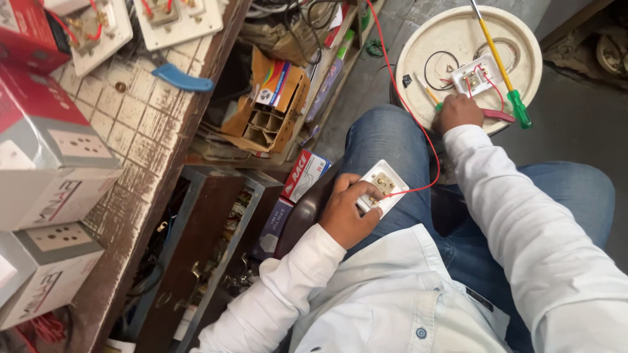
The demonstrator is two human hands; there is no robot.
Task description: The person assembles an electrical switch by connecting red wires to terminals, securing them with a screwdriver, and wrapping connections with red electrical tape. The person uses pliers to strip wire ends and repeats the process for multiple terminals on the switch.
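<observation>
Glossy white plastic socket plate (383, 187) (brass contacts), rough worn wooden counter (140, 131)

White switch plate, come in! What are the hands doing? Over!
Left hand grips white switch plate on lap. Right hand on round tray, at a tool. Red wire links plate and tray.

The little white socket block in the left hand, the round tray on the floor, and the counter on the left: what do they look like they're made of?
Socket block: looks like glossy white moulded plastic, with brass-coloured metal terminals showing on its open back. Round tray: probably cream plastic, smooth with a raised rim, scuffed and dirty. Counter: seemingly small off-white tiles with dark grout lines, edged in worn brown wood whose grain shows. Left hand grips the block.
</observation>
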